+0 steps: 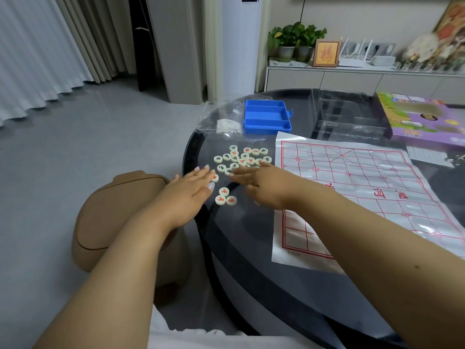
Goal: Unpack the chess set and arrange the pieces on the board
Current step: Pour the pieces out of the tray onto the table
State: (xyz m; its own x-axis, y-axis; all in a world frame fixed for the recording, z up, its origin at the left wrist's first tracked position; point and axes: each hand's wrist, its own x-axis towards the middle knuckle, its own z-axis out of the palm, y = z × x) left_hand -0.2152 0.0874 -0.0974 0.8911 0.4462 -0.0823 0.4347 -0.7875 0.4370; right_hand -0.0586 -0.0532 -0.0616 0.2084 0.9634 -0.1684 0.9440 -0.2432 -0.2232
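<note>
In the head view, a round dark glass table [276,260] is being looked down on from the person's seat. A heap of cream xiangqi discs [241,158], marked with red or black characters, is being kept near the table's left edge, just left of the paper xiangqi board [364,187], which is lying flat with its red grid facing up. Three red-marked discs [225,196] are lying slightly apart from the heap, nearer the person.

The left hand [193,190] is being held flat over the table's rim with its fingers straight and spread, the fingertips reaching the near side of the heap; nothing is being held in it. The right hand [256,180] is being stretched out over the heap with its fingers extended and relaxed; it is somewhat blurred, and no disc is seen gripped in it. Whether its fingers are touching the discs cannot be told.

Behind the heap, an open blue plastic tray [266,117] with three compartments is standing beside a clear plastic bag [224,117]. A purple game box [425,119] is lying at the far right of the table. A tan lidded bin [120,212] is standing on the floor left of the table, under the left forearm.
</note>
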